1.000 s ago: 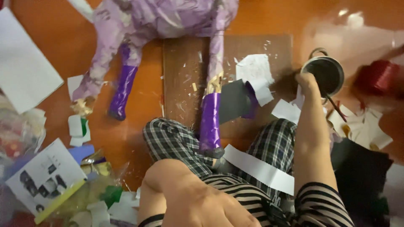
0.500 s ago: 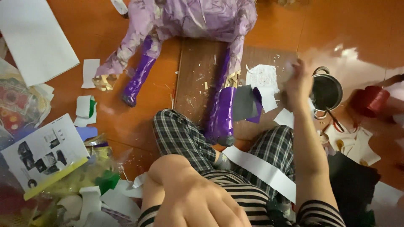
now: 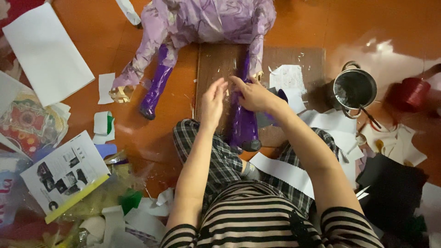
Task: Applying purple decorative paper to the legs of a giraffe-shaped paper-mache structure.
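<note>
Seen from above, a person in a black-and-white striped top and checked trousers sits on an orange floor, both bare hands raised over a purple paper-covered animal figure [image 3: 202,20]. The figure fills the 12 o'clock area, its body cut off by the top edge. One glossy dark purple leg [image 3: 242,124] runs down the centre over a brown wooden board [image 3: 294,62]. The right hand [image 3: 253,95] rests on the upper part of this leg, fingers curled narrowly against it. The left hand [image 3: 212,102] sits just beside it at 9 o'clock of the leg, fingers straight and loosely together; I cannot tell whether it touches. A second purple leg [image 3: 156,87] stretches toward 10 o'clock. At 3 o'clock stands a small metal pot with handles [image 3: 354,89], with a blurred red round container [image 3: 410,93] beyond it. White paper scraps [image 3: 330,121] lie near the pot. At 9 o'clock lies a large white sheet [image 3: 46,55], and at 8 o'clock a printed booklet [image 3: 64,172].
</note>
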